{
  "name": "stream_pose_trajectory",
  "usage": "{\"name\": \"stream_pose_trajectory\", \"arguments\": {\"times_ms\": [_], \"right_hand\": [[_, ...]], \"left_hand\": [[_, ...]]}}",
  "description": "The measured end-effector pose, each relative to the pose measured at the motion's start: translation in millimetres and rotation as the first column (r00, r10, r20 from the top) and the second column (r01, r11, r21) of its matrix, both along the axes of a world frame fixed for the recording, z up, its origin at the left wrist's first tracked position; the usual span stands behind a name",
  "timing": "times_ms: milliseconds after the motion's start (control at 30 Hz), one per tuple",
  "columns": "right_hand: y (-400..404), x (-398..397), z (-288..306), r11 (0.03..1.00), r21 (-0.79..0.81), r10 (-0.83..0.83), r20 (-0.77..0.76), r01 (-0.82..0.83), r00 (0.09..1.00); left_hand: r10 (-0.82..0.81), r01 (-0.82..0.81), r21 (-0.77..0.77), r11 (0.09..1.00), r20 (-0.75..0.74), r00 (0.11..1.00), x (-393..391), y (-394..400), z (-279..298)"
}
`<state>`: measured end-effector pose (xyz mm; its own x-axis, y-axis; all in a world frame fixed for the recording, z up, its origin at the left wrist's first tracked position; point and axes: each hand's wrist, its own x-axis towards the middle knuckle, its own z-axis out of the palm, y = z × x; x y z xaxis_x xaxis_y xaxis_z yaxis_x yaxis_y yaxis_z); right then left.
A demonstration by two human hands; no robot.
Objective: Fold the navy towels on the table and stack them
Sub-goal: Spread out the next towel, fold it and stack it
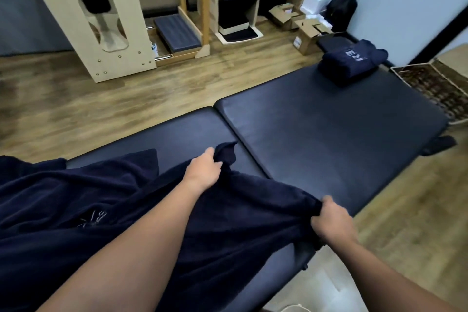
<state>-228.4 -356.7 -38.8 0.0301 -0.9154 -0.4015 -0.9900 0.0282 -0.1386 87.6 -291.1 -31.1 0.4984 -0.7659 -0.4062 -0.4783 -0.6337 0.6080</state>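
Navy towel [121, 210] unfolded, bunched in lower left of frame, draped over near part of dark padded worktop [329, 134]. Step in hand, by judgement: spreading out one edge before first fold. Left hand [205, 168] at centre, fingers curled round one corner of cloth; right hand [329, 220] at lower right, gripping same edge near another corner. Edge stretched between both hands, sagging a little. Next move probably calls for lifting, pulling edge taut, then bringing corners together evenly. Folded navy towels [352, 61] already stacked at upper right, well apart from both hands.
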Motion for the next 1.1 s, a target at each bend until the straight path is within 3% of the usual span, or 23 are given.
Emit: {"name": "stream_pose_trajectory", "arguments": {"times_ms": [167,300,367,433,500,567,633,700,833,933,1000,1100], "right_hand": [[-23,-34,0,0.993,-0.106,-0.042,0.052,0.047,0.998],[-51,-61,-3,0.99,-0.139,-0.014,0.082,0.025,0.997],[-64,-74,-11,0.99,-0.122,0.084,0.102,-0.072,0.991],[-81,-86,-22,0.98,-0.101,0.189,0.174,-0.174,0.966],[-102,-91,-33,0.981,-0.056,0.194,0.272,-0.186,0.943],[-122,-88,-39,0.992,-0.01,0.118,0.37,-0.124,0.922],[-139,-81,-46,0.998,0.06,0.008,0.402,-0.035,0.916],[-147,-70,-50,0.989,0.133,0.011,0.366,-0.064,0.93],[-139,-49,-55,0.959,0.183,0.155,0.291,-0.214,0.944],[-118,-39,-60,0.924,0.176,0.283,0.282,-0.34,0.917],[-109,-34,-66,0.88,0.13,0.417,0.248,-0.456,0.874],[-107,-29,-65,0.76,0.246,0.523,0.318,-0.602,0.791]], "left_hand": [[-0.05,0.004,-0.274,0.962,-0.161,0.986,-42,-58,31],[-0.11,0.068,-0.357,0.931,-0.097,0.989,-68,-105,36],[-0.142,0.134,-0.231,0.964,-0.018,0.99,-79,-120,19],[-0.155,0.155,0.001,0.988,0.072,0.985,-93,-129,0],[-0.152,0.122,0.209,0.97,0.136,0.979,-104,-132,-19],[-0.112,0.063,0.31,0.949,0.144,0.983,-111,-129,-30],[-0.101,0.038,0.334,0.942,0.172,0.98,-118,-125,-33],[-0.102,0.029,0.307,0.951,0.226,0.969,-120,-120,-33],[-0.096,0.024,0.27,0.962,0.258,0.961,-115,-120,-36],[-0.154,0.094,0.344,0.934,0.152,0.976,-110,-121,-40],[-0.17,0.124,0.409,0.904,0.079,0.982,-108,-125,-46],[-0.189,0.113,0.375,0.92,0.172,0.967,-104,-132,-56]]}}
